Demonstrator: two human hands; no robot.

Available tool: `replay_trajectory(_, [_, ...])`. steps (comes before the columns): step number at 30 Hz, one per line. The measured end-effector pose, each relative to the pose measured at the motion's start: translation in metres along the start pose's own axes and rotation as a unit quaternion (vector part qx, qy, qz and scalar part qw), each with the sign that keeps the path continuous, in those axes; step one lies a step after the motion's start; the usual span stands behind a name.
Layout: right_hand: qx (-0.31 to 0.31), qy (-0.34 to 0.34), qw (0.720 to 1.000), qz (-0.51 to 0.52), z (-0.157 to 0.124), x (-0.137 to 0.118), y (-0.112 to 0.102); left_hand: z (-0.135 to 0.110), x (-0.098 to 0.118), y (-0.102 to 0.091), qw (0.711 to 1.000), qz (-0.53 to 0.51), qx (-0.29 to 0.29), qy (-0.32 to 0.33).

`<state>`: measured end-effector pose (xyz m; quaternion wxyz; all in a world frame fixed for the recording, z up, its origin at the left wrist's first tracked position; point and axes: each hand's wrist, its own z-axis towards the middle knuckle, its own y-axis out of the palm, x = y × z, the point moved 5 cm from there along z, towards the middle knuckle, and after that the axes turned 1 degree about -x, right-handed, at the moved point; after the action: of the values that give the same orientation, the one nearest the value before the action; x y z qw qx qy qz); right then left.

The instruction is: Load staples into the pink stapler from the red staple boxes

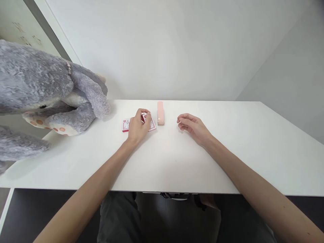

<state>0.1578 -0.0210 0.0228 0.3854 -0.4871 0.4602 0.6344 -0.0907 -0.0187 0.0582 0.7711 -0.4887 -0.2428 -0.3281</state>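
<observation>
My left hand is over a small red-and-white box, its thumb and fingers curled together at the box's upper part. Another red-and-white box or box part shows on the other side of that hand; whether the two pieces are joined is hidden. Just right of the boxes lies a pink stapler, lengthwise away from me and touched by neither hand. My right hand hovers to the right of the stapler, fingers loosely bent and apart, with nothing visible in it.
A large grey plush toy sits at the left end of the white table. Behind the table rises a pale wall. The table's front edge runs across below my forearms, with my legs under it.
</observation>
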Motion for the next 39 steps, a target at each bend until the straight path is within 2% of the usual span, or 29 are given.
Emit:
replay_trajectory(5, [-0.003,0.004,1.0,-0.008,0.0,-0.001,0.0,0.004,-0.006,0.005,0.993,0.098,-0.005,0.06])
replay_trajectory(10, [-0.003,0.009,1.0,-0.012,0.001,-0.002,0.0,0.001,-0.001,0.004,0.971,0.148,0.072,0.173])
replay_trajectory(15, [-0.007,0.008,1.0,-0.009,0.001,-0.001,0.002,-0.004,0.004,0.013,0.962,0.145,0.015,0.229])
replay_trajectory(19, [-0.008,0.013,1.0,-0.01,0.001,0.001,0.003,-0.008,0.009,0.016,0.95,0.157,-0.001,0.269])
replay_trajectory(27, [-0.018,0.016,1.0,-0.016,0.001,0.005,0.004,-0.018,0.016,0.029,0.912,0.195,-0.13,0.336])
replay_trajectory(30, [-0.021,0.017,0.999,-0.018,0.002,0.006,0.004,-0.02,0.015,0.034,0.904,0.206,-0.153,0.342])
replay_trajectory(39, [-0.018,0.023,0.999,-0.022,0.002,0.006,0.005,-0.017,0.008,0.037,0.913,0.197,-0.172,0.313])
